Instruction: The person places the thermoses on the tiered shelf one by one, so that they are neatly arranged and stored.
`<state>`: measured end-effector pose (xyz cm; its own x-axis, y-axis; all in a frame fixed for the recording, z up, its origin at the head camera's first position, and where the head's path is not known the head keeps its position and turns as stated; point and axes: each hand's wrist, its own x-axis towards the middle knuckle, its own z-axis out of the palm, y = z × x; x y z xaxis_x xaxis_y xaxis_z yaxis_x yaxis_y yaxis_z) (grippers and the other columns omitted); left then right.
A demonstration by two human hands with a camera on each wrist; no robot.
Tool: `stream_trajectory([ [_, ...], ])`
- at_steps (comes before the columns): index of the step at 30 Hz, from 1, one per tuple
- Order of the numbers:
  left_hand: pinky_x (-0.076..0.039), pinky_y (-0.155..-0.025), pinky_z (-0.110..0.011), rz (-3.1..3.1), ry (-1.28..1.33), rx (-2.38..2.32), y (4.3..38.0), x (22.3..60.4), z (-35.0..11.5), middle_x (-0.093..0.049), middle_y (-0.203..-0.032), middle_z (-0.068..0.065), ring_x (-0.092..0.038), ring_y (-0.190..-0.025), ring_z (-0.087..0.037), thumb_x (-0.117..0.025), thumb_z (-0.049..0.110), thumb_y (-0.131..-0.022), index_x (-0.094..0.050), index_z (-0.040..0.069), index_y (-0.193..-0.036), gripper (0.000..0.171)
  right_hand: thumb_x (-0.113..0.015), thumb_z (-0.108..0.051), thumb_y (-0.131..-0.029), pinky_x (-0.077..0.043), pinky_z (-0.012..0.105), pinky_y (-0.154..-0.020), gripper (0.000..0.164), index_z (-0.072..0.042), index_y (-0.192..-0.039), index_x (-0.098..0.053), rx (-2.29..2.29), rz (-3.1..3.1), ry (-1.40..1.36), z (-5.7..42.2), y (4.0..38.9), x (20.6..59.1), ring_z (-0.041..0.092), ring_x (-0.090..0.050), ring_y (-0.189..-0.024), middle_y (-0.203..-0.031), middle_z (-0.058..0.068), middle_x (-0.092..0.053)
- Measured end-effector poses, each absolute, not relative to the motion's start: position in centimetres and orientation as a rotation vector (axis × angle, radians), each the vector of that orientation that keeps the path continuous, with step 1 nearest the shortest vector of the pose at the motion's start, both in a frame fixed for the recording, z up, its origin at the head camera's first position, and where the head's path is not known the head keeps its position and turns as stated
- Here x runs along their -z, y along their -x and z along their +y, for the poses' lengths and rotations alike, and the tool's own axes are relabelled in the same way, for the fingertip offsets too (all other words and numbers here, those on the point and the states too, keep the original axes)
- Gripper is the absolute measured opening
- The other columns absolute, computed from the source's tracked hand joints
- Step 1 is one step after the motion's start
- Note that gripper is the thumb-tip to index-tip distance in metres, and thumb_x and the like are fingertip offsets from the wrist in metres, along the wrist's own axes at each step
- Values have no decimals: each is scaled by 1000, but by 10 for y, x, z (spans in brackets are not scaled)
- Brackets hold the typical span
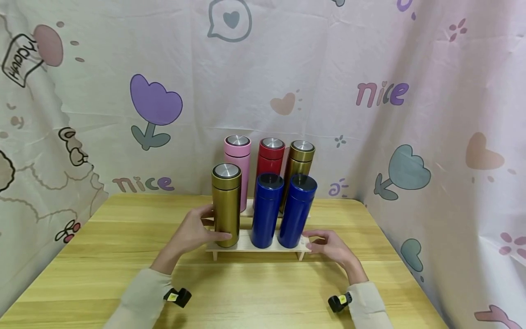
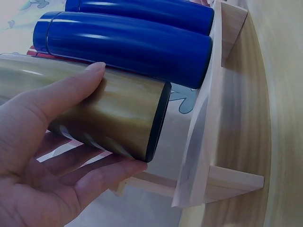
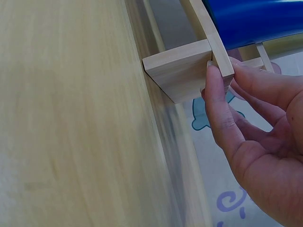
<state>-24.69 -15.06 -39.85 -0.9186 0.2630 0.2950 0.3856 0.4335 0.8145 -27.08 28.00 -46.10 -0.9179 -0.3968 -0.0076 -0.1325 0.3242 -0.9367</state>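
Note:
My left hand (image 1: 195, 234) grips a gold thermos bottle (image 1: 227, 208) low on its body, thumb across the front. In the left wrist view a gap shows between the black base of this gold bottle (image 2: 118, 113) and the shelf board (image 2: 215, 109), so it hangs just above the left end. Two blue thermos bottles (image 1: 266, 214) stand on the same front step of the pale wooden stand (image 1: 245, 242). With thumb and fingertips, my right hand (image 1: 332, 247) pinches the right end of that front board (image 3: 220, 56).
On the stand's back step are a pink bottle (image 1: 242, 173), a red bottle (image 1: 271, 155) and another gold bottle (image 1: 301, 157), partly hidden by the front row. The stand sits on a wood-grain table (image 1: 144, 228), with a printed curtain (image 1: 312, 68) behind it.

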Motion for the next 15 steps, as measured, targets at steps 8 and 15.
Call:
stream_trajectory([
  [8,-61,-94,-49,-2569,541,1511,248,402,-145,-72,-125,-16,-72,-104,-28,-95,31,-73,-63,6,-135,75,-71,-9,-97,-64,33,-87,46,8,-137,-60,1623,2366,492,280,271,461,17,-72,-103,-145,33,-55],
  [15,-59,-97,-55,-2583,502,1510,250,406,-142,-71,-127,-17,-71,-108,-33,-95,31,-73,-61,5,-138,78,-71,-9,-96,-64,35,-88,46,8,-138,-60,1622,2367,493,281,271,461,19,-72,-104,-146,33,-55],
])
